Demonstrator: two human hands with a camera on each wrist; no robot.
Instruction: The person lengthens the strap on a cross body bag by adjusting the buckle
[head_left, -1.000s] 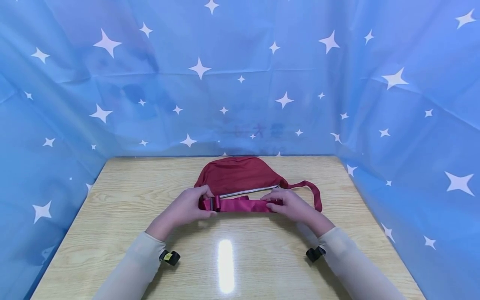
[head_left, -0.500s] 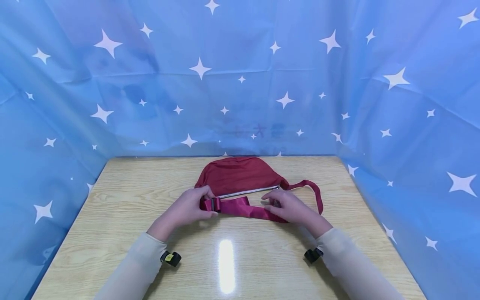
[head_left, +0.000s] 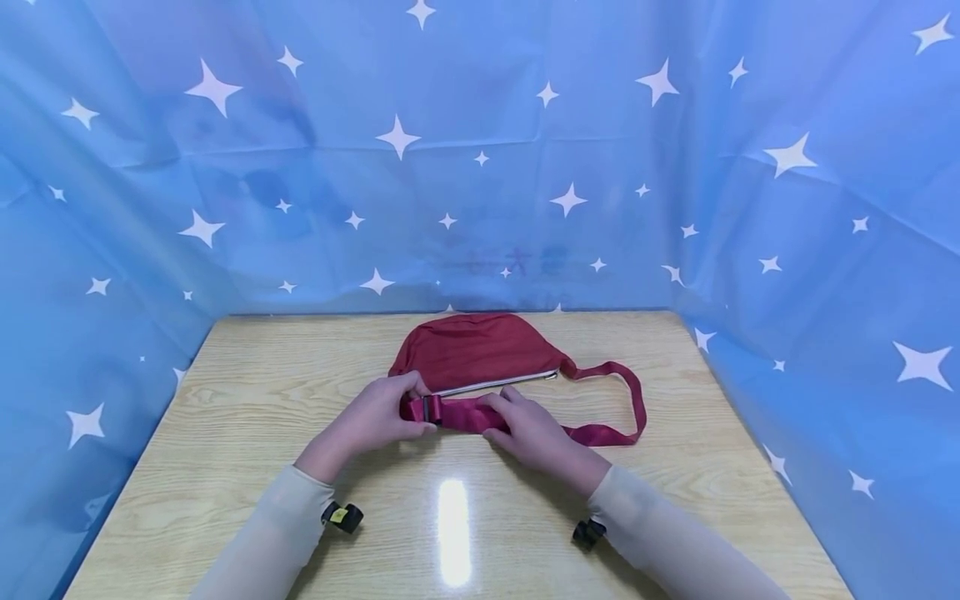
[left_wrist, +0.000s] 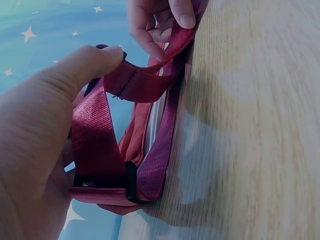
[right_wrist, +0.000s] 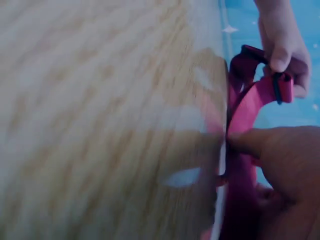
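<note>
A dark red waist bag (head_left: 480,350) lies flat toward the back of the table, its silver zipper (head_left: 495,384) facing the front. My left hand (head_left: 375,412) pinches the bag's strap (left_wrist: 97,135) at a black slider, thumb on top. Another black slider (left_wrist: 131,180) shows lower on the strap in the left wrist view, where the webbing makes a raised loop. My right hand (head_left: 532,433) grips the strap a short way to the right, thumb and fingers on either side of the webbing. Beyond it the rest of the strap (head_left: 637,400) curves back to the bag's right end.
The wood-grain table (head_left: 262,400) carries a bright light reflection near its front middle. A blue curtain with white stars (head_left: 480,208) hangs behind and along both sides. A small black camera (head_left: 343,517) sits on the left wrist, another (head_left: 588,534) on the right.
My right hand has let its earlier part of the strap drop, moved left along it and taken hold nearer the left hand. The left hand has stayed at the slider.
</note>
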